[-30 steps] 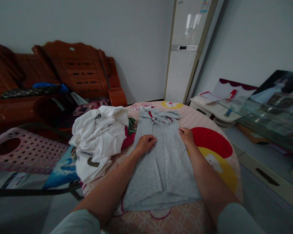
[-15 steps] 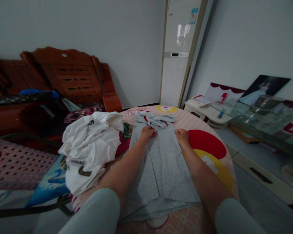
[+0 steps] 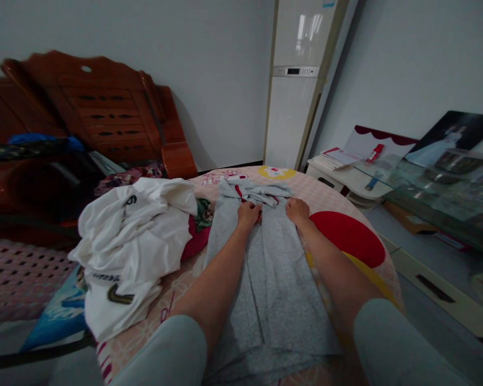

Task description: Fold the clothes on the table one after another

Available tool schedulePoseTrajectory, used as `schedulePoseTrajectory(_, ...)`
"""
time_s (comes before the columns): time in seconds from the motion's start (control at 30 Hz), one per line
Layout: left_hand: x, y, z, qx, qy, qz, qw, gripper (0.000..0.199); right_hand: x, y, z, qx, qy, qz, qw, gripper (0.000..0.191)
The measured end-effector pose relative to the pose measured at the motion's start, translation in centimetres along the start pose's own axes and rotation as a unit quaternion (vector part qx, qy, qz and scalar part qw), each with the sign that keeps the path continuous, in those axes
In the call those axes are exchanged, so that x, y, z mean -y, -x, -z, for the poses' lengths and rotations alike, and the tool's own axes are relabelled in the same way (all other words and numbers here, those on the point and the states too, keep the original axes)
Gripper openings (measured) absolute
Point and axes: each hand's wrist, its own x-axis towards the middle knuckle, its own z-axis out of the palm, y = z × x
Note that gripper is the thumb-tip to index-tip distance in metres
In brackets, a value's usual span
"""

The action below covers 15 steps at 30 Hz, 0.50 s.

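A grey garment (image 3: 282,284) with red trim near its bunched far end lies lengthwise in front of me on a round table. My left hand (image 3: 249,213) pinches the cloth near the middle, just below that trim. At the garment's right edge, my right hand (image 3: 298,209) has its fingers curled down onto the fabric. Both fingertips are partly hidden by the hands themselves. To the left lies a crumpled white shirt (image 3: 145,230) with dark print, over some dark red and green cloth (image 3: 199,236).
A pink patterned tablecloth (image 3: 322,190) with red and yellow shapes covers the table. Wooden seating (image 3: 104,107) and a woven pink chair back (image 3: 20,279) stand left. A tall white cabinet unit (image 3: 290,118) is behind; a glass-topped stand (image 3: 434,187) is at right.
My left hand has shifted slightly right across the grey cloth, its fingers drawn more together. The right hand stays at the garment's edge. The camera view has moved a little.
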Motion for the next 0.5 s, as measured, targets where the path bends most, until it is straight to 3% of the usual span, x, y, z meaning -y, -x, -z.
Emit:
schedulePoseTrajectory(0.13, -0.1, -0.4, -0.6, 0.000, -0.022, -0.050, 0.998, 0.023, -0.4, -0.2, -0.5, -0.014, -0.011, -0.057, 0.998, 0.034)
schedulePoseTrajectory(0.27, 0.1, -0.5, -0.9, -0.076, -0.213, -0.115, 0.967, 0.013, -0.1, -0.2, -0.9, -0.011, -0.001, -0.058, 0.998, 0.032)
schedulePoseTrajectory(0.37, 0.1, -0.3, -0.8, -0.108, -0.284, -0.127, 0.944, 0.012, -0.1, 0.2, -0.5, -0.015, -0.007, -0.043, 0.999, 0.031)
schedulePoseTrajectory(0.43, -0.2, -0.2, -0.3, -0.088, -0.286, -0.104, 0.949, 0.013, -0.5, 1.0, 0.1, -0.015, -0.030, -0.034, 0.999, 0.029)
schedulePoseTrajectory(0.5, -0.6, -0.1, 0.7, -0.027, -0.254, -0.073, 0.964, 0.010, -1.3, 2.3, 0.7, -0.014, -0.055, -0.027, 0.998, 0.027)
